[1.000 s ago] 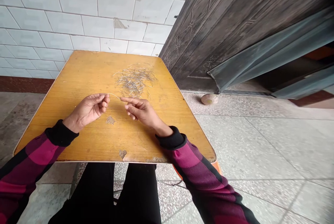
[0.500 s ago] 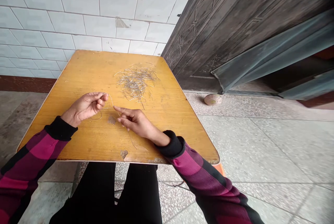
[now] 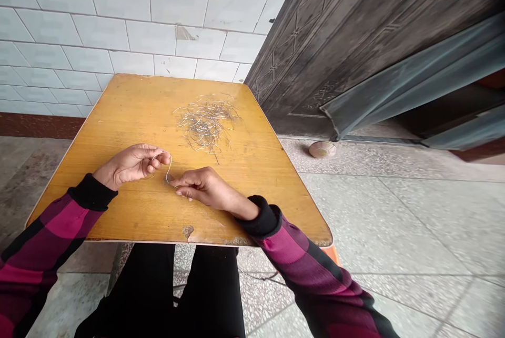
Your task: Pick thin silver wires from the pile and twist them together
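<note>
A thin, pale wire [image 3: 170, 165] bends in a curve between my two hands, above the front left part of the table. My left hand [image 3: 134, 164] pinches it between thumb and fingertips, and a bit of the wire shows by the fingers. Lower and to the right, my right hand [image 3: 205, 186] grips the wire's other stretch between thumb and forefinger. Beyond my hands lies a loose tangle of thin wire pieces [image 3: 207, 122], some shiny and some dark. Neither hand touches this heap.
The yellow wooden table [image 3: 130, 106] has worn patches near its front edge. It stands against a white tiled wall [image 3: 126, 7]. On the right are a dark carved door [image 3: 315, 38], a grey-green curtain [image 3: 394, 85] and a roundish object [image 3: 322, 149] on the floor.
My right forefinger, stretched out before, has curled in onto the wire. The loose end hanging below my right hand no longer shows. My left fingertips have shifted slightly right and down.
</note>
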The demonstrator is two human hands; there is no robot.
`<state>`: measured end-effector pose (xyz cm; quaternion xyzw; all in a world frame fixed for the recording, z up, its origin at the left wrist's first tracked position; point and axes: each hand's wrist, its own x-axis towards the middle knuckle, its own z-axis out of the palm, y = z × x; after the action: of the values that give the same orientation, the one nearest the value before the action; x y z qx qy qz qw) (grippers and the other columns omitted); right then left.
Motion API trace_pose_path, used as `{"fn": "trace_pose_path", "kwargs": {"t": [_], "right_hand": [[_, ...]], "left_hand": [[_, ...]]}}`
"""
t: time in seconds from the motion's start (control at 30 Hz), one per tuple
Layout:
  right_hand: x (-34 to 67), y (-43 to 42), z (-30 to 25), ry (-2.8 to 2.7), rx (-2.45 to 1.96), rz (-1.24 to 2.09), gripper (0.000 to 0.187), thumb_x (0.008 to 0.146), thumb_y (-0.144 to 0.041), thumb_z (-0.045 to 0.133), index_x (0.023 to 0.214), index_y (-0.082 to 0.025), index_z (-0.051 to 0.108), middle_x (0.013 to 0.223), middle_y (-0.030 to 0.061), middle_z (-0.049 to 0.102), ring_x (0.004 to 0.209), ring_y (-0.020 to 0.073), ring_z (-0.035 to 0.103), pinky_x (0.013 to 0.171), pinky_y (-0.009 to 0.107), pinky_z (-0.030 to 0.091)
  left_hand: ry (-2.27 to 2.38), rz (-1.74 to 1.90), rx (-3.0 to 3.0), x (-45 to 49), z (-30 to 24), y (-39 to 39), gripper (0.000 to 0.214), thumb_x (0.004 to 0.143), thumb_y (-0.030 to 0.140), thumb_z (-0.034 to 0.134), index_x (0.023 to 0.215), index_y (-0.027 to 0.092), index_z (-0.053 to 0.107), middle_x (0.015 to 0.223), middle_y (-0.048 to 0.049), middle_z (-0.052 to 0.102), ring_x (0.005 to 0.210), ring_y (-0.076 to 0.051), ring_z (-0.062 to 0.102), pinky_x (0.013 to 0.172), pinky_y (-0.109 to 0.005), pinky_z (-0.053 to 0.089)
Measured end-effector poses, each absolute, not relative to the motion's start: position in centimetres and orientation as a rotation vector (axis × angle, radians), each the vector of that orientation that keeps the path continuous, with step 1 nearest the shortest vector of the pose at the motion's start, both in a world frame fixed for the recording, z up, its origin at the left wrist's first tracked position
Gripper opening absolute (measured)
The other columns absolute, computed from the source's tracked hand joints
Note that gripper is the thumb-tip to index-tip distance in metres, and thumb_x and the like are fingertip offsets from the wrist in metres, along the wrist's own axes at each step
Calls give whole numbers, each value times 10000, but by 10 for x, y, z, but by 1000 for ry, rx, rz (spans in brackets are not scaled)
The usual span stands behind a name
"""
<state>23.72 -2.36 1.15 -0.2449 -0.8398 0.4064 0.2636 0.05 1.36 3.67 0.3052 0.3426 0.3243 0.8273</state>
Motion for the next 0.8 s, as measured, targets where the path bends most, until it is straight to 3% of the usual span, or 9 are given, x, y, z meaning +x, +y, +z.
{"fn": "trace_pose_path", "kwargs": {"t": [0.2, 0.57, 0.8], "right_hand": [[238, -23, 17, -2369, -526, 1000, 191, 966, -255, 568, 920, -127, 703, 814, 45, 695, 710, 102, 625, 677, 228, 488], [238, -24, 18, -2472, -427, 1024, 145, 959, -213, 573, 951, -130, 691, 884, 64, 719, 772, 117, 652, 749, 249, 508], [237, -24, 16, -2454, -403, 1022, 132, 950, -197, 585, 940, -130, 698, 852, 53, 724, 718, 102, 643, 704, 227, 503]], "left_hand": [[656, 565, 753, 2, 28, 14, 80, 806, 92, 702, 814, 12, 710, 767, -99, 697, 519, -32, 545, 453, -92, 460], [597, 413, 817, 6, 19, 15, 210, 780, 222, 774, 833, 27, 717, 793, -86, 688, 521, -16, 516, 436, -64, 420], [590, 372, 875, 3, 24, 16, 241, 759, 238, 804, 802, 20, 710, 747, -58, 665, 435, 18, 433, 380, -46, 377]]}}
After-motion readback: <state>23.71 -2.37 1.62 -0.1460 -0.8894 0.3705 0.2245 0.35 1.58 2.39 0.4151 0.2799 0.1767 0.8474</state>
